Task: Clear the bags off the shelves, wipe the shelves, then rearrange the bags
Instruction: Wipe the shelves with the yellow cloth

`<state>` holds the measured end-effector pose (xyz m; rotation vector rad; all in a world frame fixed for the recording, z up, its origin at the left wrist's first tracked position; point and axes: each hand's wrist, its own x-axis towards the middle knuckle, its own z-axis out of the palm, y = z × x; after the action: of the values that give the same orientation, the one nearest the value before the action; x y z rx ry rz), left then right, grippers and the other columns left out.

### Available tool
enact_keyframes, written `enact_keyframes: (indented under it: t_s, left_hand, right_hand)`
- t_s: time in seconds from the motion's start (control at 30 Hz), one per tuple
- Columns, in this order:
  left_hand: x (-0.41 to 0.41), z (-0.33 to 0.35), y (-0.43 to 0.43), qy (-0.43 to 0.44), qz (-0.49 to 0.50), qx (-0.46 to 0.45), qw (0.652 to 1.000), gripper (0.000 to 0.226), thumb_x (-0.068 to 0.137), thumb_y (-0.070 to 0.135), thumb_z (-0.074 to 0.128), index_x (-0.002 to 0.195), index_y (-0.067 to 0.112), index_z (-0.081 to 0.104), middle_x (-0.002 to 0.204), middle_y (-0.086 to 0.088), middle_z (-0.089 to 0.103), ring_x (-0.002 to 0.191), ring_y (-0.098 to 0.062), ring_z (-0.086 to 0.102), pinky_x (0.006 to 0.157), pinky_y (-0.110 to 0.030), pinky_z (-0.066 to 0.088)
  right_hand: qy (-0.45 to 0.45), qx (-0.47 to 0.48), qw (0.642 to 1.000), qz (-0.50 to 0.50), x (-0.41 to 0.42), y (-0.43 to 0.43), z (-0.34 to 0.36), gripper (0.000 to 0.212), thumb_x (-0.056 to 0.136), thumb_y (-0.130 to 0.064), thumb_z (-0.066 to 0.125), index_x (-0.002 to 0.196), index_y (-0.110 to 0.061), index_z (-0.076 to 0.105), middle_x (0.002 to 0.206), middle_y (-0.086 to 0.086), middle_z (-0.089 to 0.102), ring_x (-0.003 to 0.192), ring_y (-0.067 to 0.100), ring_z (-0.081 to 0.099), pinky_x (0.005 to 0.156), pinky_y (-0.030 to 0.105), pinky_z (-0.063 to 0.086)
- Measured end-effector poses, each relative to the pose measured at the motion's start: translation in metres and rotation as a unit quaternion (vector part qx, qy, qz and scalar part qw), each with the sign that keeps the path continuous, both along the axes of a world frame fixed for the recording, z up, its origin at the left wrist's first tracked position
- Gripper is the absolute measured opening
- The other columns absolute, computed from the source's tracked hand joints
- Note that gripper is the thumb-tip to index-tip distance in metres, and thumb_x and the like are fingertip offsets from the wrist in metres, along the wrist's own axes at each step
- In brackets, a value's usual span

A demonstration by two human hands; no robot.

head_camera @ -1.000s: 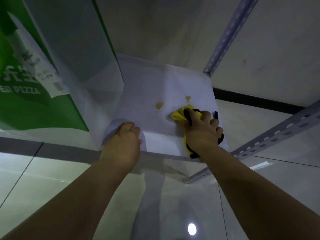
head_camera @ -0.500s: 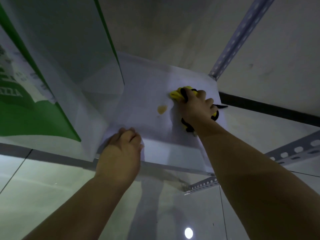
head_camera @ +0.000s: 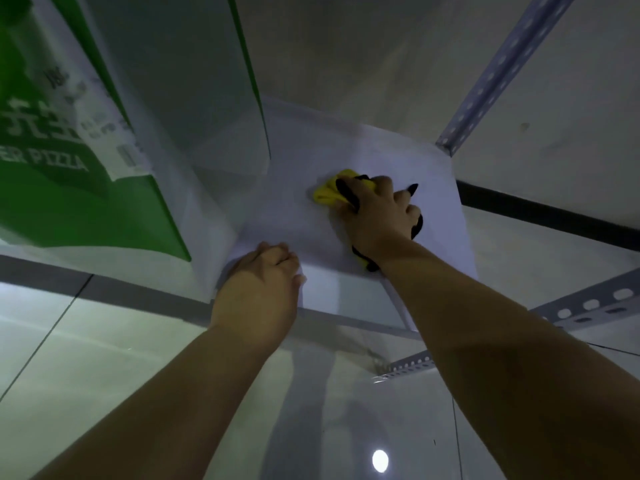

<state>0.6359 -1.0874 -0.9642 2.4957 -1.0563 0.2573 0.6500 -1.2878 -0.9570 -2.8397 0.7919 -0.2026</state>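
A white shelf board [head_camera: 349, 157] lies below me. My right hand [head_camera: 379, 211] presses a yellow cloth with black trim [head_camera: 329, 192] flat against its middle. My left hand [head_camera: 259, 282] is curled over the shelf's front edge, next to the lower corner of a big green and white paper bag [head_camera: 86, 174] printed with "PIZZA" that stands on the left part of the shelf. No stains show on the bare shelf around the cloth.
Perforated grey metal uprights [head_camera: 498, 74] rise at the shelf's back right corner, and another slotted rail [head_camera: 588, 306] runs at the right. Glossy floor tiles [head_camera: 104, 358] lie below, with a black skirting strip [head_camera: 554, 216] along the wall.
My right hand has slid the cloth from the far right area back toward the shelf's middle, over the spot where the brown stain showed. Both stains are out of sight now. The left hand stays.
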Motion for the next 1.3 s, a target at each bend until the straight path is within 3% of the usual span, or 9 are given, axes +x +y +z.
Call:
enact_keyframes:
  t_s: [0.07, 0.23, 0.43, 0.53, 0.63, 0.73, 0.97, 1.2, 1.3]
  left_hand:
    - [-0.001, 0.0, 0.001, 0.015, -0.002, 0.005, 1.0, 0.015, 0.061, 0.001, 0.082, 0.071, 0.0, 0.07, 0.078, -0.017, 0.07, 0.069, -0.029, 0.068, 0.072, -0.03, 0.034]
    - [0.0, 0.002, 0.002, 0.058, -0.007, -0.002, 0.998, 0.009, 0.071, 0.007, 0.075, 0.077, 0.001, 0.071, 0.086, -0.017, 0.069, 0.075, -0.031, 0.066, 0.067, -0.032, 0.052]
    - [0.002, 0.004, 0.001, 0.042, -0.002, 0.028, 0.999, 0.008, 0.066, 0.004, 0.077, 0.067, 0.003, 0.069, 0.075, -0.016, 0.068, 0.063, -0.028, 0.065, 0.065, -0.028, 0.035]
    - [0.001, 0.004, -0.002, 0.043, 0.012, 0.035, 0.998, 0.009, 0.066, 0.003, 0.077, 0.072, 0.001, 0.071, 0.08, -0.017, 0.069, 0.068, -0.03, 0.066, 0.063, -0.029, 0.044]
    - [0.001, 0.001, -0.006, 0.067, 0.038, 0.056, 0.995, 0.022, 0.09, 0.016, 0.054, 0.104, 0.005, 0.067, 0.114, -0.013, 0.062, 0.103, -0.03, 0.058, 0.083, -0.032, 0.041]
    - [0.002, 0.001, -0.008, 0.066, 0.039, 0.081, 0.994, 0.028, 0.093, 0.019, 0.048, 0.116, 0.011, 0.061, 0.126, -0.008, 0.055, 0.114, -0.026, 0.051, 0.09, -0.03, 0.036]
    - [-0.004, 0.009, -0.005, 0.123, 0.036, 0.119, 0.985, 0.037, 0.095, 0.022, 0.045, 0.129, 0.009, 0.049, 0.144, -0.007, 0.039, 0.13, -0.023, 0.037, 0.103, -0.03, 0.027]
    - [-0.021, 0.038, 0.005, 0.149, 0.022, 0.103, 0.983, 0.032, 0.091, 0.029, 0.051, 0.116, 0.01, 0.06, 0.121, -0.008, 0.055, 0.109, -0.027, 0.052, 0.092, -0.036, 0.042]
    - [-0.037, 0.057, 0.011, 0.137, 0.006, 0.081, 0.987, 0.032, 0.091, 0.032, 0.051, 0.116, 0.015, 0.061, 0.119, -0.006, 0.058, 0.108, -0.026, 0.054, 0.088, -0.032, 0.044]
  right_hand:
    - [-0.002, -0.006, 1.0, 0.016, -0.006, 0.007, 0.0, 0.042, 0.091, -0.052, 0.04, 0.133, -0.049, 0.037, 0.137, 0.005, 0.033, 0.116, 0.037, 0.033, 0.1, 0.047, 0.019]
    - [-0.051, -0.026, 0.983, 0.174, -0.082, 0.013, -0.008, 0.042, 0.085, -0.063, 0.038, 0.125, -0.053, 0.043, 0.133, -0.002, 0.042, 0.106, 0.027, 0.037, 0.082, 0.034, 0.021]
    - [-0.018, -0.003, 0.998, -0.065, -0.066, -0.027, -0.002, 0.04, 0.088, -0.059, 0.04, 0.127, -0.05, 0.041, 0.138, 0.006, 0.032, 0.119, 0.036, 0.031, 0.098, 0.046, 0.019]
    - [-0.014, 0.023, 0.989, -0.146, -0.047, -0.01, -0.003, 0.036, 0.089, -0.053, 0.043, 0.125, -0.048, 0.041, 0.136, 0.01, 0.031, 0.125, 0.042, 0.023, 0.102, 0.053, 0.015]
    - [-0.023, -0.022, 0.999, -0.04, -0.064, 0.02, -0.008, 0.039, 0.089, -0.052, 0.045, 0.127, -0.048, 0.041, 0.134, 0.005, 0.036, 0.117, 0.038, 0.032, 0.096, 0.049, 0.022]
    - [-0.043, -0.035, 0.994, 0.098, -0.104, 0.032, -0.008, 0.043, 0.085, -0.059, 0.043, 0.126, -0.047, 0.047, 0.132, 0.001, 0.043, 0.108, 0.033, 0.039, 0.09, 0.043, 0.028]
    - [0.02, 0.015, 0.994, -0.103, -0.107, -0.021, 0.0, 0.04, 0.093, -0.048, 0.041, 0.132, -0.049, 0.031, 0.136, 0.005, 0.031, 0.118, 0.034, 0.031, 0.1, 0.047, 0.018]
    - [0.109, 0.046, 0.986, -0.118, -0.107, 0.002, 0.025, 0.057, 0.091, -0.034, 0.046, 0.142, -0.038, 0.022, 0.153, 0.009, 0.01, 0.133, 0.042, 0.018, 0.108, 0.053, 0.015]
    - [0.0, 0.045, 0.997, -0.065, -0.117, 0.023, 0.041, 0.041, 0.092, -0.036, 0.046, 0.132, -0.023, 0.047, 0.139, 0.011, 0.038, 0.124, 0.038, 0.037, 0.101, 0.049, 0.033]
